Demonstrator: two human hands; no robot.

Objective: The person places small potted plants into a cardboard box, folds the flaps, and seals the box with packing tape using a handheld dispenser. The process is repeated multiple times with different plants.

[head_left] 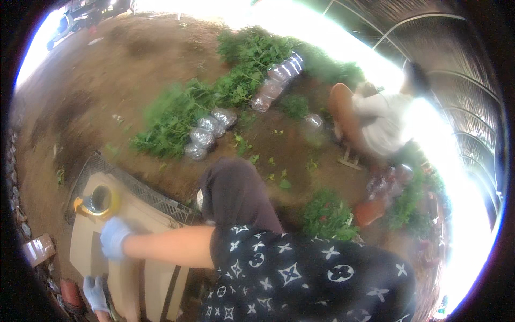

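A flat piece of brown cardboard [134, 214] lies in front of me on the left, with folds and dark gaps along its lower part. My right hand [113, 239], in a pale glove, rests on its surface; the fingers look laid against it, though blurred. Beside the lower left edge of the cardboard is my left hand [95, 294], also gloved, its fingers stretched and slightly apart. A tape dispenser [80, 206] with an orange-yellow handle and a large roll of tape [102, 199] sits on the far end of the cardboard, just beyond my right hand.
Under the cardboard shows a black mesh crate [161, 198]. Leafy green plants [177, 115] with plastic-wrapped bases [203, 137] lie in rows on the soil. A person in a white top [386, 118] sits low at the right. A small box [39, 250] is at far left.
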